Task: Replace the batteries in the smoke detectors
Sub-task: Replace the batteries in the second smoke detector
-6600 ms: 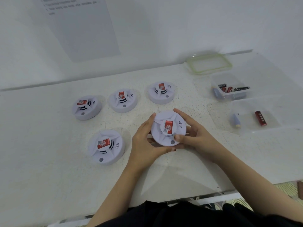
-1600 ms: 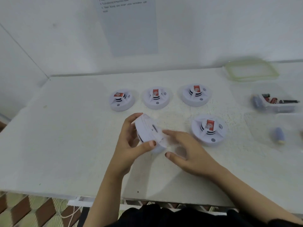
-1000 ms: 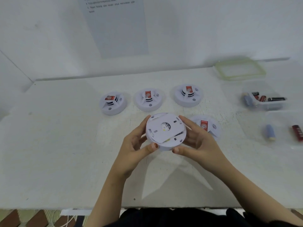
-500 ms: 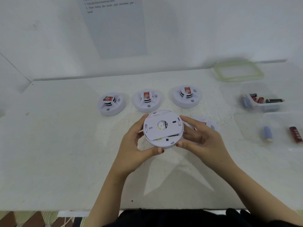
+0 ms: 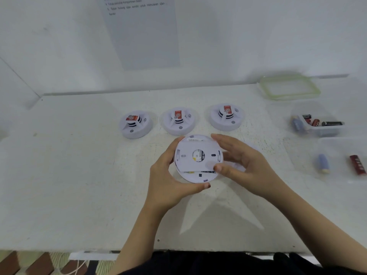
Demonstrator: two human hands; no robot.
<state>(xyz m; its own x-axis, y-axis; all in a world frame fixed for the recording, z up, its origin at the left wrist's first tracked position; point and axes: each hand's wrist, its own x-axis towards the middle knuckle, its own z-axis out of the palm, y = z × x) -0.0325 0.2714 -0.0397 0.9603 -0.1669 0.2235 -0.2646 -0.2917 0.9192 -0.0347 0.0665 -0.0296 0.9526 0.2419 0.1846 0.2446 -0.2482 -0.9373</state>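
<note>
Smoke detector (image 5: 198,159) sits upside down between both hands, lifted just above the worktop (image 5: 79,175) near its middle, with its flat back facing the camera. The left hand (image 5: 168,181) has a curled grip on it: the fingers wrap the far left rim and the thumb hooks round the near edge. The right hand (image 5: 244,167) closes on the other side, fingers on the far right rim and the thumb pressing on the back plate, which sits slightly off centre so that a crescent of the body shows along the near side.

Just beyond the hands, three more detectors stand face up in a row: left detector (image 5: 136,124), middle detector (image 5: 178,121) and right detector (image 5: 226,116), each with a red label on top. To the right, a clear tub (image 5: 325,132) holds several batteries (image 5: 332,123). A second clear tub (image 5: 341,138) nearer the edge holds a blue battery (image 5: 322,163) and a red battery (image 5: 357,167), lying apart. A green-rimmed lid (image 5: 289,88) lies by the wall, where a printed sheet (image 5: 143,32) hangs.
</note>
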